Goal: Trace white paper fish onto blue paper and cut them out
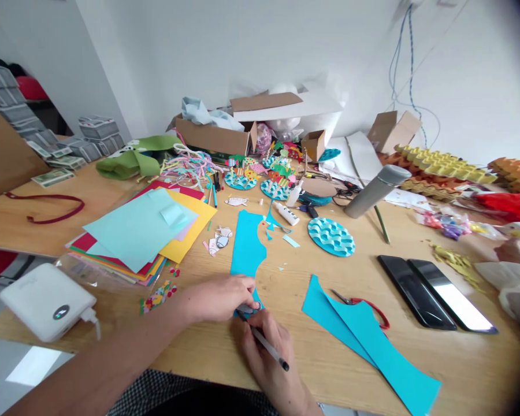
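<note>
Two hands are working at the near edge of the wooden table, and the risks are running from left to right. Far left, a white device is sitting at the table's corner with its cable hanging, and a sweeping forearm could be knocking it off. Next to it, a stack of coloured paper is lying fanned out, with small scraps beside it that could be drifting under the work. At the centre, the left hand is pressing flat, fingers curled down, on the lower end of a blue paper strip, which is lying in front of the person, reaching away toward the middle of the table. The right hand is closed around a pen, its tip touching the strip just beside the left fingertips. If the left hand is easing its pressure, the thin strip could be sliding and the line going crooked; the tip could also be marking a finger. Whatever is under the left fingertips is too small to tell. Further right, red-handled scissors are lying half under blue offcuts, so a blind reach there could be meeting the blades. Two dark phones and a tilted grey bottle, which could be rolling, are lying well apart from the hands.
</note>
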### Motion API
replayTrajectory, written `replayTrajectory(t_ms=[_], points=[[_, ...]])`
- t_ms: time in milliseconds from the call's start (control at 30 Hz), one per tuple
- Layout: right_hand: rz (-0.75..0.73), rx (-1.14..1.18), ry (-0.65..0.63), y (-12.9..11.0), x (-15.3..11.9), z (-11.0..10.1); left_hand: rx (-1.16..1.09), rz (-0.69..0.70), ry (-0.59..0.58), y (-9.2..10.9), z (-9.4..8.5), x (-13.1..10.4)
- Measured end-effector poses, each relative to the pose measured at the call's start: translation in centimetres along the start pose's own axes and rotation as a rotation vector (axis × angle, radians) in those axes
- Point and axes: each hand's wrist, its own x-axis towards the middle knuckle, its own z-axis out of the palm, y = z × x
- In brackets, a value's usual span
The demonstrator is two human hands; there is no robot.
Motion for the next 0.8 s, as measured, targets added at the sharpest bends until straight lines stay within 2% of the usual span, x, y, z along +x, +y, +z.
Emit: replayTrajectory(t_ms=[333,800], points=[[-0.192,-0.191,-0.079,-0.8,0.4,-0.4,-0.027,0.027,0.043,-1.1,1.3,0.3],[-0.119,-0.121,-0.046,-0.2,0.1,-0.1,-0.077,0.000,0.034,-0.9,1.2,0.3]])
